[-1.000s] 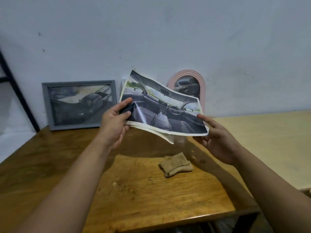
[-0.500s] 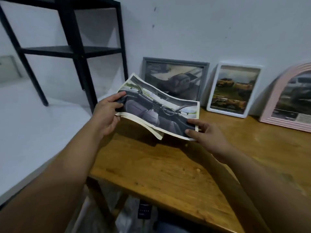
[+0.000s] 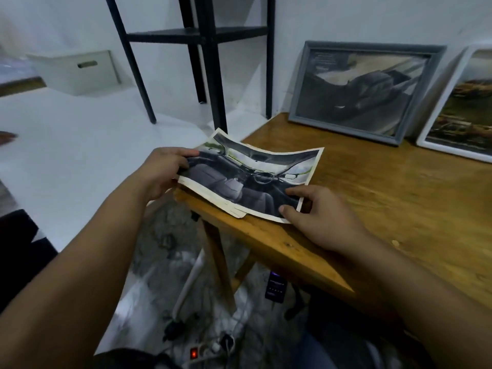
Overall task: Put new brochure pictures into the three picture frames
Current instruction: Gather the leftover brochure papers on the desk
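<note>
Glossy brochure pictures (image 3: 255,179) sat in a two-handed grip: the left hand (image 3: 162,171) pinched the left end, the right hand (image 3: 316,217) pinched the near-right corner. Their long axis ran left-right over the bench (image 3: 399,209) corner; the grey picture frame (image 3: 364,91) leaned far-right, nearer the right hand.

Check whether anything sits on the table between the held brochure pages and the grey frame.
Nothing visible does: bare table lies between the brochure pages, held by the left hand and right hand, and the grey frame.
</note>
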